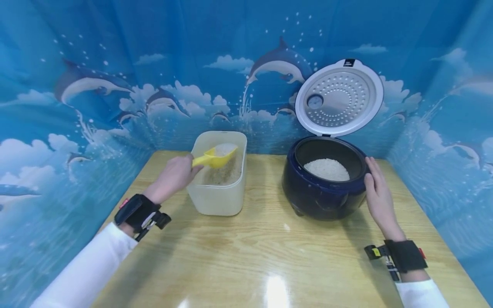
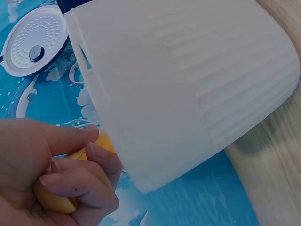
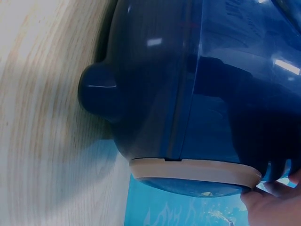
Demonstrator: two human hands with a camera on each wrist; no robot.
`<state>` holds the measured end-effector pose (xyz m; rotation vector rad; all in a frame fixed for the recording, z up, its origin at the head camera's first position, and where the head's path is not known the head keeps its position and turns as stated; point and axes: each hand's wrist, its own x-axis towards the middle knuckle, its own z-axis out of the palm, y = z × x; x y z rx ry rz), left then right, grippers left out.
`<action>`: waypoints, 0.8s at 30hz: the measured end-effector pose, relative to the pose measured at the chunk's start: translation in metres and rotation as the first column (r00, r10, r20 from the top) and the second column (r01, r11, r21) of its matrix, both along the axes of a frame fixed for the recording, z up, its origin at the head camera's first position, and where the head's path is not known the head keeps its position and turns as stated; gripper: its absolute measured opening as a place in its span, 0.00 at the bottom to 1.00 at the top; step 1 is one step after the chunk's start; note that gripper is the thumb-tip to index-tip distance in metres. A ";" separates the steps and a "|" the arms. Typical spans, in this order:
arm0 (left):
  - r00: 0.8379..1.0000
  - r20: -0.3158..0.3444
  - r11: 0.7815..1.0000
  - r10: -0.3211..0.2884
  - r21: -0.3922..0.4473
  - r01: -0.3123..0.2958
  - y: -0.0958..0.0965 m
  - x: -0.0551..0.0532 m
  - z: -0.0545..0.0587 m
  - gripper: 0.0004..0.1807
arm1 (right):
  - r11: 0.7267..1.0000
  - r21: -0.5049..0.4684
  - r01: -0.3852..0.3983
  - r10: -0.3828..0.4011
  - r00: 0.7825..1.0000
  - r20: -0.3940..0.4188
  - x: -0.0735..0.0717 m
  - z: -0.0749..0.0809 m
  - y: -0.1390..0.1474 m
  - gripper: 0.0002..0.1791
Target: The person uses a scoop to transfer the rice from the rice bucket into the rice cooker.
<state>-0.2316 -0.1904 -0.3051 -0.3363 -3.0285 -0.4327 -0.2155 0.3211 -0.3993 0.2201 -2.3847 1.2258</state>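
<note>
white sleeves (image 1: 91,268) lie nearest, on the near side of the rice cooker (image 1: 323,197). left of the rice cooker, the left hand (image 1: 177,173) has its fingers curled round the handle of a yellow scoop (image 1: 218,162), heaped with white grains, at the mouth of a cream bin (image 1: 217,201). the right hand (image 1: 379,201) rests, fingers straight, against the rice cooker's right side. white rice (image 1: 327,170) sits inside the rice cooker, its lid (image 1: 339,102) raised.

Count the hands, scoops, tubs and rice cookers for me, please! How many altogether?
Hands: 2, the left hand and the right hand
Scoops: 1, the yellow scoop
Tubs: 1, the white tub
Rice cookers: 1, the dark blue rice cooker
Total: 5
</note>
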 end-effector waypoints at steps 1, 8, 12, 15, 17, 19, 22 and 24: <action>1.000 0.003 1.000 0.003 0.015 -0.003 -0.002 0.002 0.000 0.15 | 1.000 0.001 -0.001 0.001 1.000 0.000 0.000 0.000 0.000 0.28; 0.996 -0.082 0.998 0.020 0.061 -0.015 -0.012 0.015 -0.009 0.15 | 1.000 0.003 0.006 -0.006 1.000 0.004 0.000 0.000 0.000 0.29; 0.984 -0.176 0.997 0.010 0.083 0.005 -0.014 0.021 -0.019 0.14 | 1.000 0.006 0.004 -0.004 1.000 0.001 0.000 0.000 0.000 0.28; 0.971 -0.238 0.995 0.002 0.094 0.021 -0.015 0.025 -0.026 0.15 | 1.000 0.009 0.005 -0.005 1.000 0.000 0.001 -0.001 0.001 0.28; 0.963 -0.269 0.994 0.003 0.103 0.026 -0.015 0.027 -0.030 0.14 | 1.000 0.010 0.006 -0.006 1.000 -0.003 0.001 -0.002 0.001 0.28; 0.956 -0.294 0.993 0.007 0.118 0.029 -0.016 0.027 -0.033 0.14 | 1.000 0.012 0.005 -0.004 1.000 -0.006 0.001 -0.002 0.000 0.28; 0.945 -0.326 0.990 0.019 0.135 0.027 -0.018 0.027 -0.038 0.14 | 1.000 0.015 0.009 -0.009 1.000 -0.011 0.001 -0.001 -0.001 0.28; 0.937 -0.348 0.990 0.023 0.140 0.028 -0.018 0.026 -0.040 0.15 | 1.000 0.016 0.012 -0.012 1.000 -0.013 0.000 0.000 -0.002 0.28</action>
